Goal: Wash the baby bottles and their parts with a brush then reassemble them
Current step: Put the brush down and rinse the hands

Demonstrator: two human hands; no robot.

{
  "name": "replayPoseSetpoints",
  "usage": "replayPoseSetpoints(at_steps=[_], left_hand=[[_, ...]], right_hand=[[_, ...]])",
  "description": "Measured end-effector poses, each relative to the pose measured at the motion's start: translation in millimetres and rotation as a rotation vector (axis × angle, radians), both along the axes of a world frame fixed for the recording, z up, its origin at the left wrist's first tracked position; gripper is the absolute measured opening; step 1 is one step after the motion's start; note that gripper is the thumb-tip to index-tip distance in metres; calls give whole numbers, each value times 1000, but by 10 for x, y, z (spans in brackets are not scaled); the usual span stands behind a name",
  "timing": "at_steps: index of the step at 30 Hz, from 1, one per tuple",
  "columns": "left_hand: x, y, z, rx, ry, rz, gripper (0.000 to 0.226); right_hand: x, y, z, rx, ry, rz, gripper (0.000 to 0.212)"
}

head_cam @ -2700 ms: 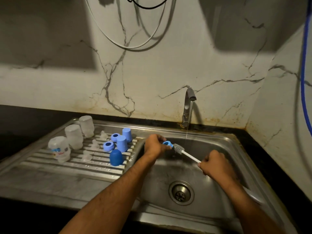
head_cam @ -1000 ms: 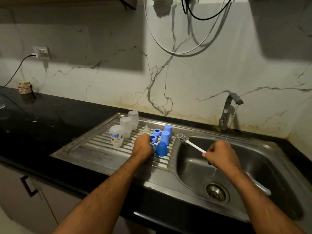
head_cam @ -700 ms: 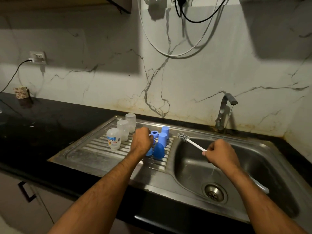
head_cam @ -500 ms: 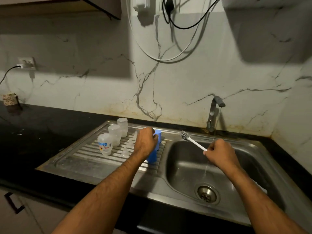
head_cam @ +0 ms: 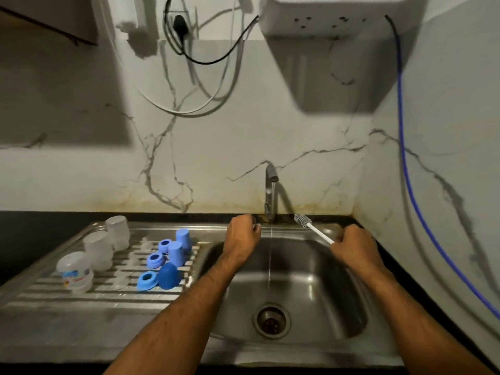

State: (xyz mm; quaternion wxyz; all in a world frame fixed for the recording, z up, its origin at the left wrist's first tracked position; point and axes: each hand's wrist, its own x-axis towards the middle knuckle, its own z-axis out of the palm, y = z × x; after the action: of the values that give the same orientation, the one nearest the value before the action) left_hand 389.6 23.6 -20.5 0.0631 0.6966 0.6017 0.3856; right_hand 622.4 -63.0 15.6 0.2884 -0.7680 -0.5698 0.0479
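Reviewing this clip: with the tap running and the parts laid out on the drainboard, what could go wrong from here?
1. The left hand is curled over the sink beside the water stream; whatever small part it may hold is hidden and could slip toward the open drain.
2. The brush, held low on its handle by the right hand, points at the wall and may flick water.
3. The blue caps and rings crowd the drainboard's sink edge and could be knocked in.

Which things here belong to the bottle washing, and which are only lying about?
Job:
- bottle brush in right hand
- clear bottles
- blue collar rings
- blue caps
- running tap
- sink basin
- left hand, fingers curled

Lying about:
- black plug and cable
- white cables
- blue hose
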Motion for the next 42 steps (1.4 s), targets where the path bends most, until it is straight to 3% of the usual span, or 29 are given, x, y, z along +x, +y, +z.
replayPoseSetpoints(at_steps=[6,15,29,42], left_hand=[[687,180,-90,-21,11,-120,15],[1397,451,-416,-18,37,-183,16],[1575,615,-659,-54,127,-209,13],[1520,713,-789,-56,99,-220,13]], right_hand=[[634,133,-177,19,56,-125,18],[1180,296,-538,-28,-81,-207,15],[1288,655,-885,-206,-330,-207,20],[1324,698,-930,-197,-292,-192,25]])
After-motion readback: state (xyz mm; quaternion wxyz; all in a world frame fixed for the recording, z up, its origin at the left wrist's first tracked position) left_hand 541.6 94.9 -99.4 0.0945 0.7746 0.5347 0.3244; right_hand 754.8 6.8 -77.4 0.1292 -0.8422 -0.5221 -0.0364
